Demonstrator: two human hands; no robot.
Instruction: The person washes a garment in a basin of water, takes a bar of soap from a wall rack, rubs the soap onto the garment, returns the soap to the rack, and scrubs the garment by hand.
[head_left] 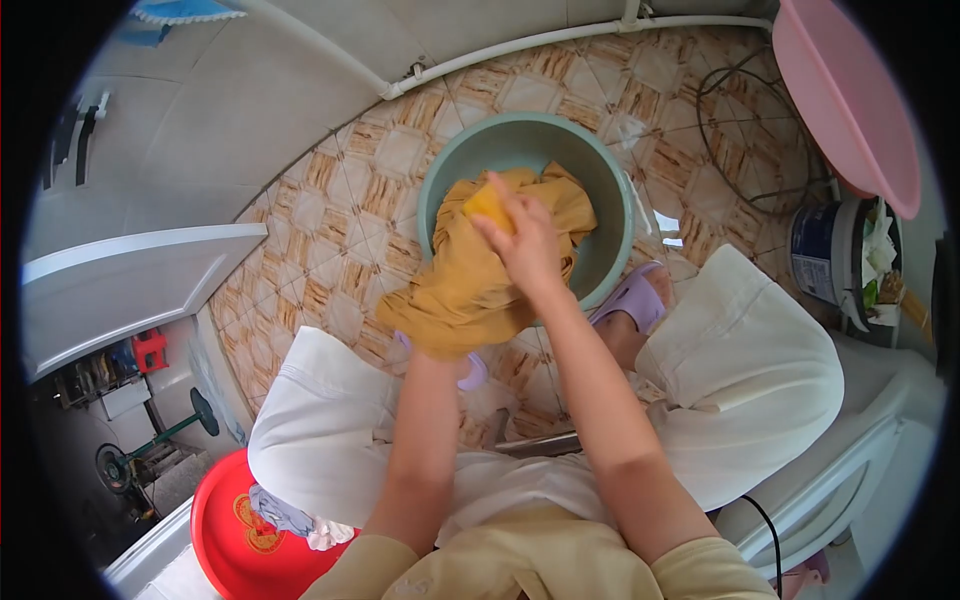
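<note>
Cloth mustard-brown; rumpled; deeply creased

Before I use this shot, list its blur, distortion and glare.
All in the head view: right grip and yellow block look smeared; the pipe bows and corners go black, fisheye-like; bright patches on the floor, right of the tub, suggest glare.

No writing can be read here: the label on the bucket has print which is too small, and the gold emblem on the red basin is also not clear enough.
</note>
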